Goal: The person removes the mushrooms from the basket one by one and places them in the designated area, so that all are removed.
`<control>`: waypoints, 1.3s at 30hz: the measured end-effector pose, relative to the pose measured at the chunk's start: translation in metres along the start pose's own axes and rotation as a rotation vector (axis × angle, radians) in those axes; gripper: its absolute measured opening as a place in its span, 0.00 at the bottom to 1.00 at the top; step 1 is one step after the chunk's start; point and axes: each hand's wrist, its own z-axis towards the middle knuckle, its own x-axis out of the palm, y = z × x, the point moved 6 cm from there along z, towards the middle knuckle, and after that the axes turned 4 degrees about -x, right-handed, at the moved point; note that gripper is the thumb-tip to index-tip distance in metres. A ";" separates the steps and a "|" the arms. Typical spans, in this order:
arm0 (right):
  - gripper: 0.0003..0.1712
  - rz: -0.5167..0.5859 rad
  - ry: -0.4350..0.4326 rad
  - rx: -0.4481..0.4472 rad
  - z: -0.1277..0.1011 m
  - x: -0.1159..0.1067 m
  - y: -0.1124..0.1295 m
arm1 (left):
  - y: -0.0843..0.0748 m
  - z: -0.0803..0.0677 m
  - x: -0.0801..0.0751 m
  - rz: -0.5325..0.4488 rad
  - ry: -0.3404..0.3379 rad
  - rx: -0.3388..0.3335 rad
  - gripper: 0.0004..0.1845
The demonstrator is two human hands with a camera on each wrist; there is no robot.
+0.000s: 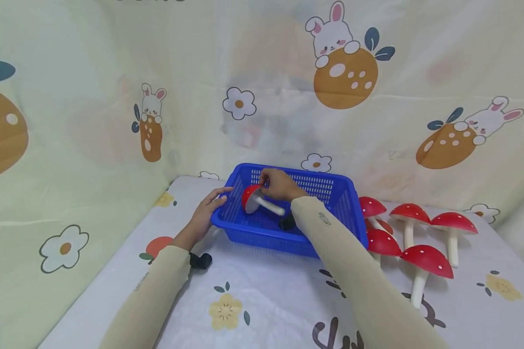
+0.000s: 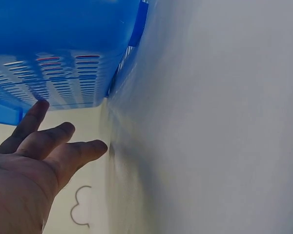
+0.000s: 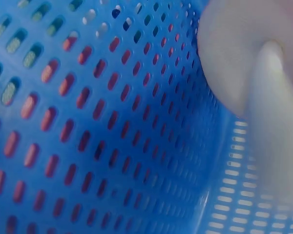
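A toy mushroom (image 1: 250, 198) with a white-dotted red cap and white stem is tilted inside the blue plastic basket (image 1: 266, 237). My right hand (image 1: 280, 184) reaches into the basket and pinches the cap's edge. The right wrist view shows the pale cap underside and blurred stem (image 3: 276, 122) close up, with my fingers mostly hidden. At the basket's left end, my left hand (image 1: 202, 213) has its fingers reaching over the rim. Its extended fingers (image 2: 78, 153) lie beside the slotted basket wall (image 2: 53, 29) in the left wrist view.
Several more red-capped toy mushrooms (image 1: 425, 261) stand in a cluster right of the basket. A printed cloth covers the table (image 1: 262, 291), and a curtain (image 1: 270, 135) with rabbit and flower prints hangs close behind. Black devices (image 1: 202, 261) sit at both wrists.
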 end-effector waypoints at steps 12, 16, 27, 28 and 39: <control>0.05 0.061 0.023 -0.046 -0.005 -0.001 0.010 | -0.004 -0.003 0.001 -0.014 0.002 0.012 0.22; 0.05 0.053 -0.024 -0.039 -0.007 -0.006 0.013 | -0.004 -0.004 0.002 -0.007 -0.003 0.009 0.21; 0.04 0.059 -0.124 -0.050 -0.017 -0.027 0.017 | -0.003 -0.003 0.002 -0.005 0.003 0.016 0.22; 0.04 0.060 -0.128 -0.053 -0.019 -0.029 0.017 | -0.003 -0.003 0.003 -0.012 0.006 0.015 0.22; 0.04 0.086 -0.218 -0.142 -0.048 -0.070 0.035 | 0.003 0.000 0.001 0.015 -0.013 0.003 0.21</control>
